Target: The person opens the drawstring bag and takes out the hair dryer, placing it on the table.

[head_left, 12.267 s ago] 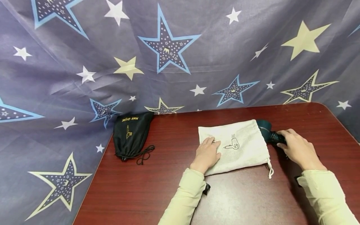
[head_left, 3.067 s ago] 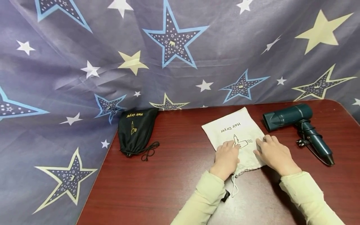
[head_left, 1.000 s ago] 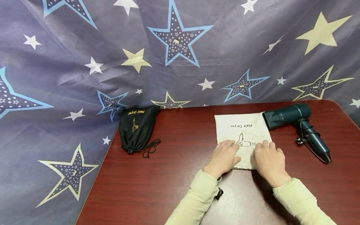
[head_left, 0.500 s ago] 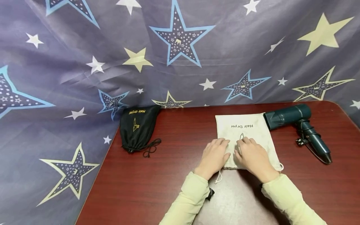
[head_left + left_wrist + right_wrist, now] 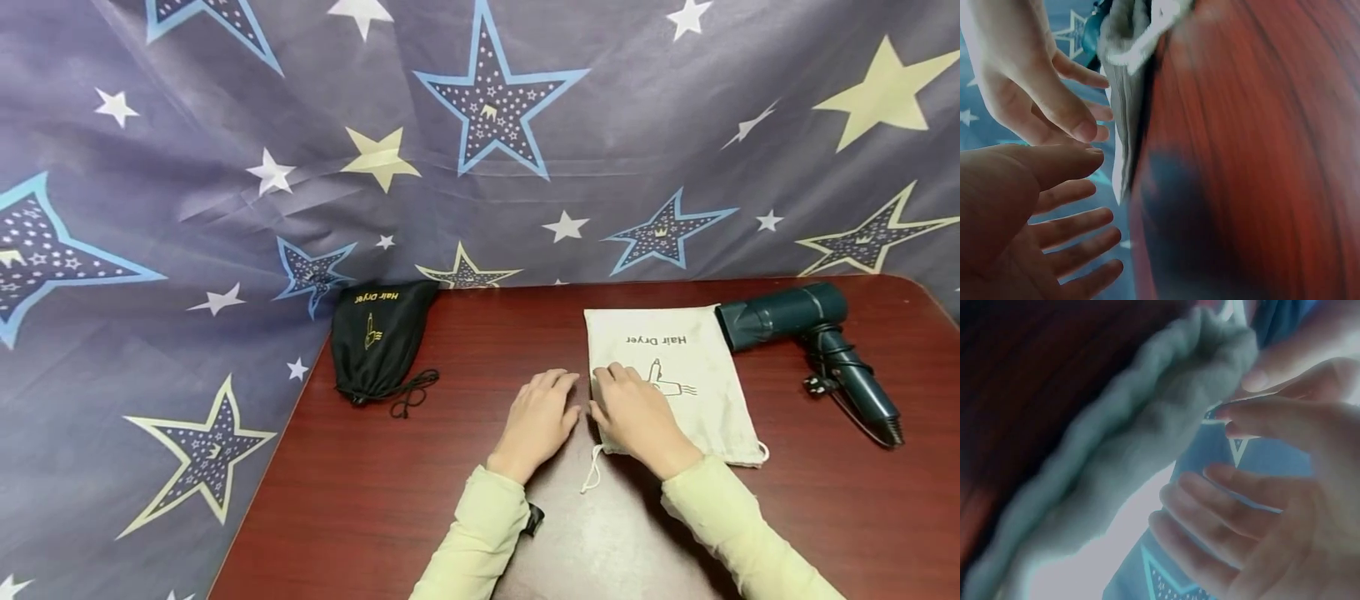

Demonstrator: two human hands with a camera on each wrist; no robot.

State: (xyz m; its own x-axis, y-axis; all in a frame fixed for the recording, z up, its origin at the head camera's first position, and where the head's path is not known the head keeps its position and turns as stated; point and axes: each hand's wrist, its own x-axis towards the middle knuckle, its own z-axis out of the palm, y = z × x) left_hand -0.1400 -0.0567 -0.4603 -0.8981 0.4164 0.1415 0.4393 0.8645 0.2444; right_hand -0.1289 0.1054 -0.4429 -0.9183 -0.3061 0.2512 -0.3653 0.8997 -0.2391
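A white drawstring bag printed "Hair Dryer" lies flat on the table, its gathered mouth and cords toward the person. My right hand is over the bag's left side, fingers loosely extended; in the right wrist view the hand is beside the bag's gathered rim. Just left of the bag, my left hand hovers over or rests on the table, fingers extended and holding nothing. A dark green hair dryer lies to the right, its nozzle end at the bag's upper right corner, the cord wound round its handle.
A black drawstring bag, also printed "Hair Dryer", lies at the table's far left with its cord trailing. The reddish-brown table meets a star-patterned cloth at its back and left.
The right hand left the hair dryer after the earliest frame. The white bag turned so its mouth faces the person. Lately both hands slid left; the left hand came off the bag.
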